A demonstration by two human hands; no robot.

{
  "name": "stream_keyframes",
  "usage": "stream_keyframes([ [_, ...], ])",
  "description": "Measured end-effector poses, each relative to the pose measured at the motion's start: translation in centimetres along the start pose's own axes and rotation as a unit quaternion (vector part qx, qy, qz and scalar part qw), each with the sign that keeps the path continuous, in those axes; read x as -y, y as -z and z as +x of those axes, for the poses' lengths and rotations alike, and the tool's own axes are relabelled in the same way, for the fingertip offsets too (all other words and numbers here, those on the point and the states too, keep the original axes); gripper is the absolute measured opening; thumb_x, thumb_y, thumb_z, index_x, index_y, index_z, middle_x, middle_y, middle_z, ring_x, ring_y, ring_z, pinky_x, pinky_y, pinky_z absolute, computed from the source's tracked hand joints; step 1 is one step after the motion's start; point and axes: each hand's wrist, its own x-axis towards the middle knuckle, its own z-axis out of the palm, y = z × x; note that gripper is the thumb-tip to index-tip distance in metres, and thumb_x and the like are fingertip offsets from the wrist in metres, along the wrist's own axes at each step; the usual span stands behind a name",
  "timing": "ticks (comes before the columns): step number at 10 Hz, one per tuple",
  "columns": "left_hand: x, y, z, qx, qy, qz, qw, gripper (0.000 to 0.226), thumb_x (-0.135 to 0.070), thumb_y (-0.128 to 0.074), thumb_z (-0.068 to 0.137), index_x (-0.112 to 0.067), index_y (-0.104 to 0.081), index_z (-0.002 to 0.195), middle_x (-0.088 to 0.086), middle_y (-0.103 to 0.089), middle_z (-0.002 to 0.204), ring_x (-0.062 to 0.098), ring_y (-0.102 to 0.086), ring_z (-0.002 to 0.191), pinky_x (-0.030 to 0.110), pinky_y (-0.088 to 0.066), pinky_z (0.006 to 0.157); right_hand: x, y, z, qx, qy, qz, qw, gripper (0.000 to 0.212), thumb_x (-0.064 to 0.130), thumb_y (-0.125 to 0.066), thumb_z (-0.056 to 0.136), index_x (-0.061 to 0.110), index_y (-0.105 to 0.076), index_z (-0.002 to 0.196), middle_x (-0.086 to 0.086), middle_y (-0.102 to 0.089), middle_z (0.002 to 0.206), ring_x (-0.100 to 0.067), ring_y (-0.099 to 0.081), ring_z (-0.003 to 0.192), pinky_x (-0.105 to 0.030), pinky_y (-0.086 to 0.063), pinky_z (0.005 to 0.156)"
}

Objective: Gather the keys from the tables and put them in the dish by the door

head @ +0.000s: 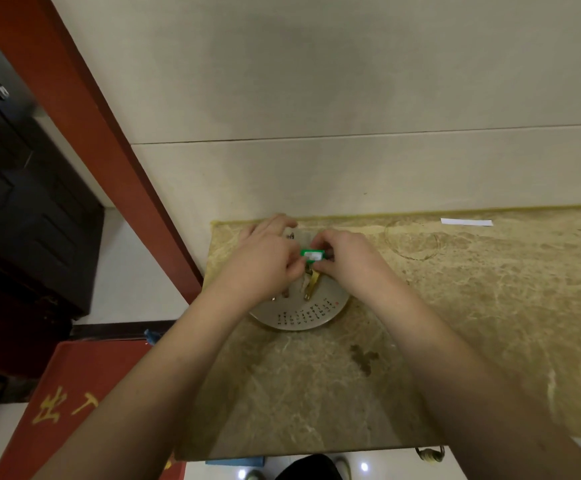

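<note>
Where marble counter (420,341) meets tiled wall (351,81), dish (303,318) sits.

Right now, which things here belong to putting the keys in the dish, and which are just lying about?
Part of the job:
- keys with a green tag, held over the dish by both hands
- dish on the marble counter
- left hand
- right hand

Just lying about:
- white paper strip at the wall
- red doormat on the floor
</note>
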Motion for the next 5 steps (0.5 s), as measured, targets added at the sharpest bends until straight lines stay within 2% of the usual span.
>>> stream_keyframes([
  [1,1.4,0.5,-0.5,-0.046,0.023,-0.012,0.999,0.016,-0.030,-0.057,0.089,-0.022,-0.069,0.097,0.000,-0.048,0.140,0.020,-0.039,0.131,0.037,-0.025,0.102,0.3,-1.3,0.1,-0.007,0.019,0.027,0.999,0.036,0.012,-0.070,0.084,0.022,-0.063,0.118,-0.003,-0.068,0.115,-0.020,-0.063,0.104,-0.037,-0.050,0.093],
  [2,2.3,0.4,-1.0,-0.048,0.043,-0.020,0.998,0.020,-0.024,-0.057,0.089,-0.023,-0.067,0.107,0.002,-0.050,0.139,0.023,-0.041,0.131,0.040,-0.027,0.104,0.0,-1.9,0.1,-0.015,0.037,0.052,0.998,0.036,0.009,-0.067,0.086,0.024,-0.063,0.118,-0.002,-0.066,0.118,-0.019,-0.063,0.106,-0.039,-0.049,0.095],
  [4,2.3,-0.4,-2.1,-0.063,0.059,-0.032,0.996,0.027,-0.027,-0.054,0.091,-0.025,-0.063,0.116,-0.001,-0.052,0.136,0.022,-0.044,0.128,0.042,-0.030,0.104,-1.1,-1.7,-0.3,-0.063,0.060,0.007,0.996,0.031,0.015,-0.064,0.089,0.024,-0.063,0.119,0.001,-0.064,0.123,-0.018,-0.058,0.111,-0.031,-0.045,0.093],
  [5,1.9,-0.6,-3.2,-0.084,0.047,0.014,0.995,0.033,-0.028,-0.056,0.090,-0.024,-0.059,0.122,-0.003,-0.057,0.130,0.018,-0.048,0.124,0.040,-0.029,0.104,-1.1,-1.4,-0.7,-0.090,0.063,0.036,0.993,0.030,0.024,-0.056,0.095,0.023,-0.061,0.124,0.004,-0.064,0.125,-0.014,-0.059,0.112,-0.025,-0.044,0.092],
])
